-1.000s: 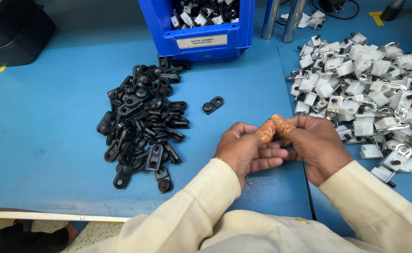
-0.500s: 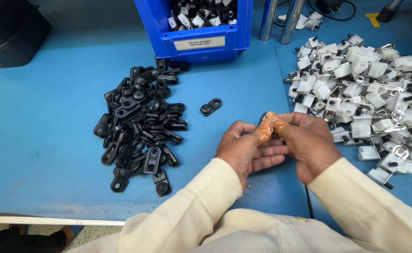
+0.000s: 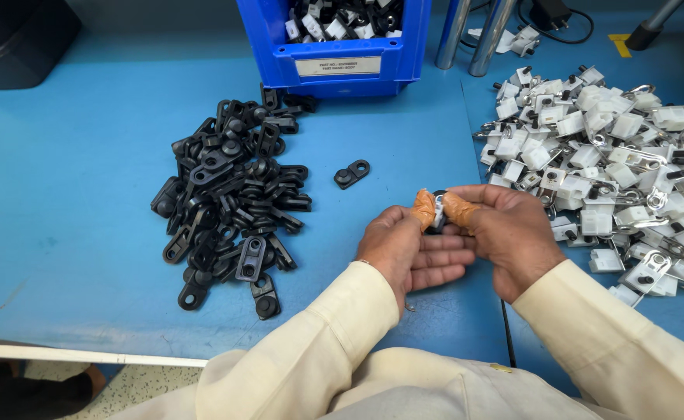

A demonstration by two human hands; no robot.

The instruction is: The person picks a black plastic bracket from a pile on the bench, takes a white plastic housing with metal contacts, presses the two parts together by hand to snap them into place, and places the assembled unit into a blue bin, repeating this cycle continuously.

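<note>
Now, compared with a second ago, the left hand [image 3: 408, 253] and right hand [image 3: 505, 233] sit slightly higher at lower centre, each grip pinched on a small white-and-black clip [image 3: 438, 211] between orange-capped thumbs, pressing continuing. Farther up the blue table [image 3: 62, 233] lie matte black plastic brackets [image 3: 229, 194], glossy white clips with metal loops [image 3: 622, 163], and a blue bin [image 3: 334, 47].

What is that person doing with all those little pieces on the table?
The person is pinching a small black and white part between the left hand and the right hand, with orange covers on both thumbs. A heap of black plastic pieces lies to the left, one loose black piece sits apart, and a heap of white and metal clips lies to the right. A blue bin holding more parts stands behind them on the blue table.
</note>
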